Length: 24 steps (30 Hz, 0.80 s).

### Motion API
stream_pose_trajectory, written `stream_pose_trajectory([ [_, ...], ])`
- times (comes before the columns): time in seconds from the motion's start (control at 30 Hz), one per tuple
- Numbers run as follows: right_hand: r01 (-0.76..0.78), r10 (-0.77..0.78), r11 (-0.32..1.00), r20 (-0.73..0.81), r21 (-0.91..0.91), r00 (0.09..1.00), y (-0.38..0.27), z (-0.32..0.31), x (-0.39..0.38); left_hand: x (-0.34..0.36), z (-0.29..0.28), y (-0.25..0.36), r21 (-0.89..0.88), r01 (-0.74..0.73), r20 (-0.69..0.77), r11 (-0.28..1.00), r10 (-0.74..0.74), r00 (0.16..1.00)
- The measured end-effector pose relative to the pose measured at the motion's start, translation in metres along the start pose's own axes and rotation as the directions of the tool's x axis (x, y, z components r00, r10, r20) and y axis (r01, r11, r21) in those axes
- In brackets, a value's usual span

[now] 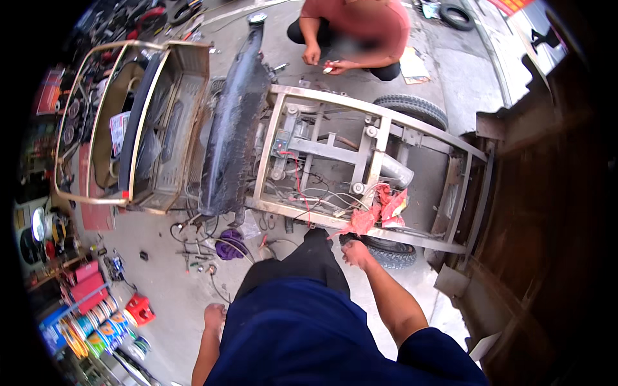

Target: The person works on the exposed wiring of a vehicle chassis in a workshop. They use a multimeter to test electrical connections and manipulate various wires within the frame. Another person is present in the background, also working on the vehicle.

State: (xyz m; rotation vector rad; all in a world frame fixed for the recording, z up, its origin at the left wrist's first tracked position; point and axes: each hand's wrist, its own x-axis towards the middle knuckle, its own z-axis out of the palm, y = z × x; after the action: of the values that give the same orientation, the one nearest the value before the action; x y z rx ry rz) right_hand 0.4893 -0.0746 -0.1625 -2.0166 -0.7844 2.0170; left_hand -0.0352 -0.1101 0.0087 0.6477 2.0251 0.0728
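My right hand (354,252) is closed with its fingers curled, just below the near rail of a bare metal vehicle frame (322,219). Whether anything is between those fingers I cannot make out. Torn red cloth or plastic (362,222) lies over the rail right above that hand. Low at my left side hangs my left hand (214,315), its fingers curled in, with no object showing in it. Inside the frame a small meter-like box (281,143) has a red lead (297,177) running toward the near rail. Pale wires (328,193) lie loose among the crossbars.
Another person (357,38) squats beyond the frame, holding a small red-and-white thing. Tyres (393,256) stick out on both sides. A dark panel (232,128) and open cab shell (170,122) stand left. A purple cloth (232,244), hoses and tools lie on the floor.
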Motion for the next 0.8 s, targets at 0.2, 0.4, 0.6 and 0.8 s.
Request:
stream_pose_trajectory([
  [0.2,-0.298,0.316,0.921,-0.034,0.251,0.948,0.066,-0.007,-0.017,0.012,0.005,0.146,0.073,-0.208,-0.146,0.975,0.216,0.965],
  [0.4,-0.373,0.390,0.896,-0.027,0.241,0.920,0.066,-0.004,-0.018,-0.008,0.011,0.198,0.143,-0.303,-0.169,0.942,0.325,0.930],
  [0.6,0.062,-0.060,0.998,-0.120,0.014,0.991,-0.026,0.041,0.041,-0.009,-0.039,0.083,0.342,-0.248,-0.288,0.907,0.352,0.891],
  [0.8,0.008,-0.009,1.000,-0.300,-0.003,0.954,-0.046,0.112,0.144,-0.016,-0.080,0.017,0.098,0.080,-0.099,0.992,-0.070,0.993],
])
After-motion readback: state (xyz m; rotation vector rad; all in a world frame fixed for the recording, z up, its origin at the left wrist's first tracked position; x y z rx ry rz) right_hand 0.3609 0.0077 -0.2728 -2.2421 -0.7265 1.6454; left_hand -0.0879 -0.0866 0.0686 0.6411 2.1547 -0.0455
